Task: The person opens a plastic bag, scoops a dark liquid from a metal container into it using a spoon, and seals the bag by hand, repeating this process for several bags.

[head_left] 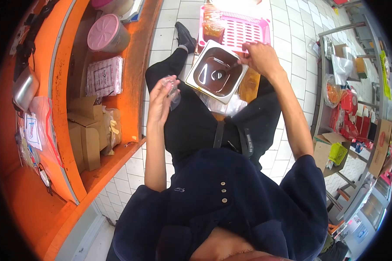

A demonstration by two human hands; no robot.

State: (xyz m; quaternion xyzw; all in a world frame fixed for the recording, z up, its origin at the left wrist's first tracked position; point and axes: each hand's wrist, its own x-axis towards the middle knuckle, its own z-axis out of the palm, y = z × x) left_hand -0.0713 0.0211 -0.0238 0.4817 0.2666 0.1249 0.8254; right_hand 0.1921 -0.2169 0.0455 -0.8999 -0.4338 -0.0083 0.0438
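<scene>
A square steel food pan sits between my knees, with dark brown liquid inside that catches bright reflections. My left hand, left of the pan, has its fingers closed on a small crumpled clear plastic bag. At the pan's upper right corner is my right hand, its thumb over the rim and its other fingers stretched above a pink basket, apart from the thumb. A filled bag with brown contents rests in that basket. Clear plastic sheets or bags lie under the pan's near edge.
An orange shelf unit on the left holds a pink-lidded tub, a stack of printed packets and cardboard boxes. To the right, a metal rack carries bags and red packages. White tiles cover the floor.
</scene>
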